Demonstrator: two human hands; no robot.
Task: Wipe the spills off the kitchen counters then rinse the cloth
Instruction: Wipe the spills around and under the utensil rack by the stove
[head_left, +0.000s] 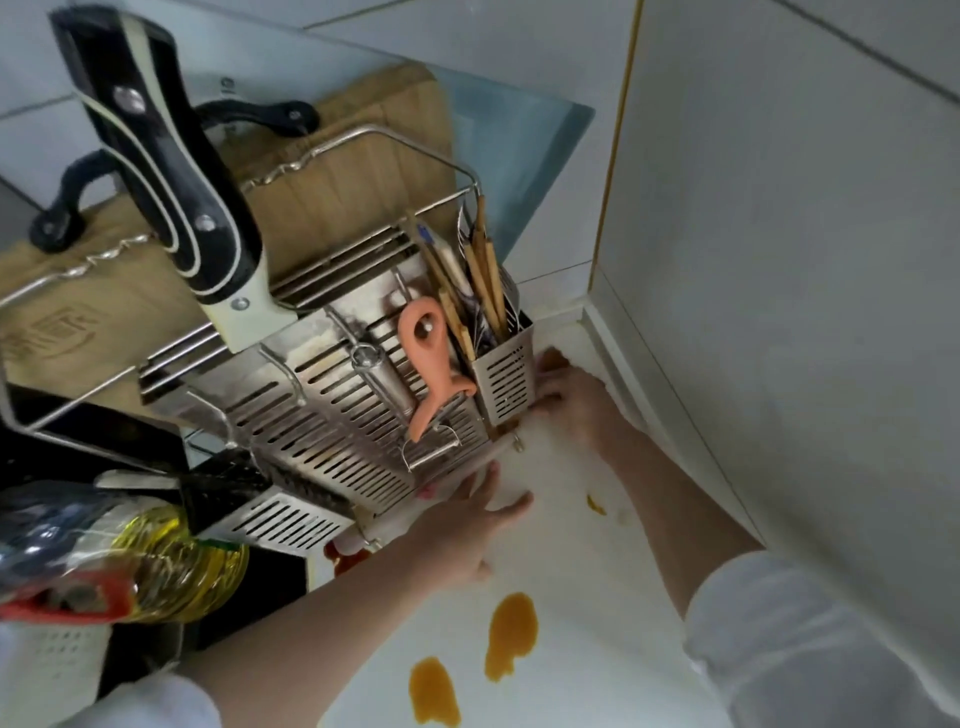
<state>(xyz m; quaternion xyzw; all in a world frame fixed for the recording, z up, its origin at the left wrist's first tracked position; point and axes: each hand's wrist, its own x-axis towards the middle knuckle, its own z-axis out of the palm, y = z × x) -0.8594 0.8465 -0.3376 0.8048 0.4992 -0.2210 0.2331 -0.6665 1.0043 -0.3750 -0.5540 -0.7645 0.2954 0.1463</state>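
Spills of orange-yellow liquid lie on the white kitchen counter (597, 597): a large elongated orange puddle (511, 635) in the near middle, a second orange puddle (434, 693) just left of it at the near edge, a small orange drip (596, 504) farther back, and an orange smear (554, 357) in the far corner by the wall. A red spill (347, 560) sits at the foot of the perforated stainless-steel knife and utensil rack (332, 415), which stands on the left part of the counter. No cloth can be made out anywhere.

The left hand (470, 525) reaches to the near right foot of the rack with its fingers stretched out straight, flat against the counter and touching the rack's base; it grasps nothing. The right hand (571, 397) is farther back, against the right side of the small perforated steel chopstick holder (504, 371); its fingers are hidden behind that holder, so I cannot tell whether it grips anything.

The rack carries a black-handled cleaver (171, 171), a salmon-pink plastic peeler (428, 364) hung on a hook, wooden chopsticks (480, 275) and a bamboo cutting board (332, 171) behind. A clear bottle of yellow cooking oil (171, 566) stands at the near left.
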